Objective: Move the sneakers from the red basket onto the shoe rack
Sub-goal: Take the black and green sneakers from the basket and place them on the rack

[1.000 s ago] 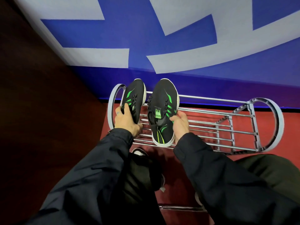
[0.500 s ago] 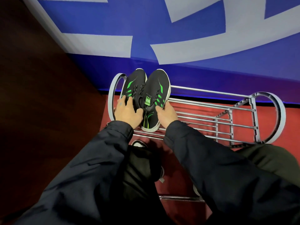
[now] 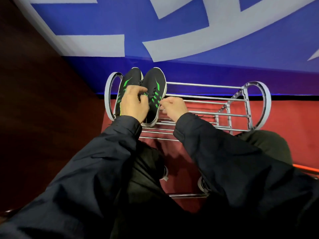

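Near edge of the shoe rack [image 3: 207, 114]: right hand [image 3: 174, 108] loosely curled, holding nothing, beside the right sneaker [image 3: 154, 90]. Left hand [image 3: 133, 104] pinches at the laces where the left sneaker [image 3: 128, 83] meets it. Both sneakers rest at the rack's left end, toes over the far rail; a snagged lace on release could probably drag one between the bars.

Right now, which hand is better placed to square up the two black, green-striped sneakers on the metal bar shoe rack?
Left, I'd say: the left hand lies on the laces where both sneakers meet; the right hand is curled at their outer edge.
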